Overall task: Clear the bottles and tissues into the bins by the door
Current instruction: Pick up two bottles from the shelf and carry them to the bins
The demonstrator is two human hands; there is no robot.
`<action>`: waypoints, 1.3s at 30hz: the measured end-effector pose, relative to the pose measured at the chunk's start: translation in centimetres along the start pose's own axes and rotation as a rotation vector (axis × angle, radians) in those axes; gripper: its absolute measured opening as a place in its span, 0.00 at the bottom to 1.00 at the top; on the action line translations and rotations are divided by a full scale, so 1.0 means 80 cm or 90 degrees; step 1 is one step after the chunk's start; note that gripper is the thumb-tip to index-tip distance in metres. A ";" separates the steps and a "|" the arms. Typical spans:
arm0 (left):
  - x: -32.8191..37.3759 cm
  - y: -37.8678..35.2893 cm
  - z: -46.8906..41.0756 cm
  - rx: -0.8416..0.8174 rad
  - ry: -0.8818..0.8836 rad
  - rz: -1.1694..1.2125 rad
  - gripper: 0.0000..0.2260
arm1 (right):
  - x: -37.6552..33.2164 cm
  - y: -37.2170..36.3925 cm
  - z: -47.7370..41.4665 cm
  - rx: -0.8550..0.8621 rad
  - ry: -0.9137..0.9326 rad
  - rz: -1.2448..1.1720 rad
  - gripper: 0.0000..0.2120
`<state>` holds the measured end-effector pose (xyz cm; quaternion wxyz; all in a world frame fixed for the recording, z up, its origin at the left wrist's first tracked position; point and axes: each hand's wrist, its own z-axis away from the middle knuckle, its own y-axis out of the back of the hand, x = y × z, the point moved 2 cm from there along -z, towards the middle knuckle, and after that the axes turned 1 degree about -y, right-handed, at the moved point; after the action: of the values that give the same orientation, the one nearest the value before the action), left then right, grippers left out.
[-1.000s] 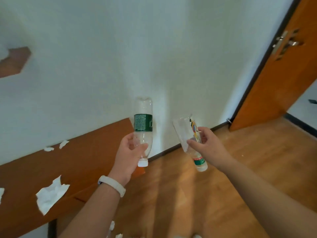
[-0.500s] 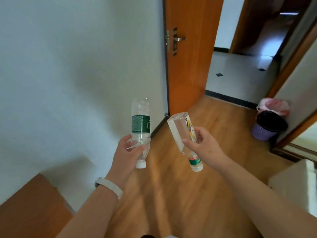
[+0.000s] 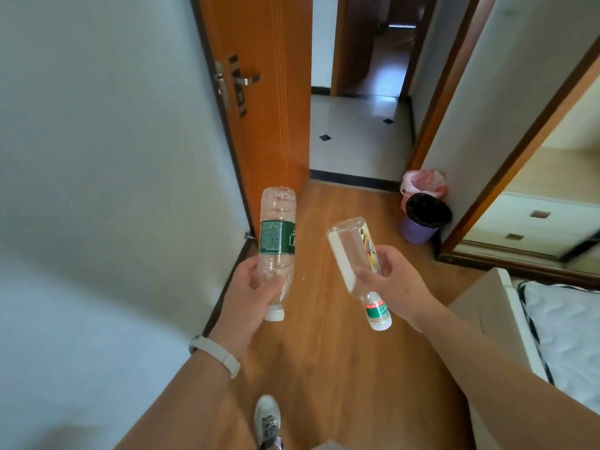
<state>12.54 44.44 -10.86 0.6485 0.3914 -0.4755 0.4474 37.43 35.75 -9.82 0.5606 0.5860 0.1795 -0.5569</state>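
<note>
My left hand (image 3: 248, 293) grips a clear plastic bottle with a green label (image 3: 277, 235), held cap down near its neck. My right hand (image 3: 394, 285) grips a clear square-sided bottle with a white cap (image 3: 352, 254), also cap down and tilted left. Ahead on the right stand two bins by the doorway: a purple basket with a black liner (image 3: 422, 222) and, just behind it, a bin with a pink liner (image 3: 422, 183). Both bins are a few steps beyond the bottles.
An open orange door (image 3: 269, 108) stands ahead on the left against the white wall (image 3: 97, 157). A bed corner (image 3: 558, 329) juts in at the right. A mirrored wardrobe (image 3: 535, 203) lines the right wall. Wooden floor (image 3: 324, 352) runs ahead; my shoe (image 3: 268, 420) shows below.
The view has swung right from the wall and tissue-strewn wooden ledge toward the doorway. The bins came into view and are now closer. Both hands keep holding their bottles.
</note>
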 end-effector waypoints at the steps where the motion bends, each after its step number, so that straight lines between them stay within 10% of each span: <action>1: 0.004 0.015 -0.018 -0.003 0.000 0.002 0.18 | -0.013 -0.012 -0.012 0.002 -0.003 0.012 0.21; 18: 0.046 0.075 -0.246 -0.175 -0.017 -0.013 0.30 | -0.119 -0.064 -0.124 0.173 -0.102 0.082 0.28; 39: 0.138 -0.126 -0.470 -0.252 0.005 -0.094 0.25 | -0.064 0.079 -0.368 0.233 -0.165 -0.055 0.25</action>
<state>33.81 78.85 -10.08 0.7458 0.2881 -0.5215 0.2980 54.40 61.19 -9.87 0.4388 0.5934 0.0266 -0.6743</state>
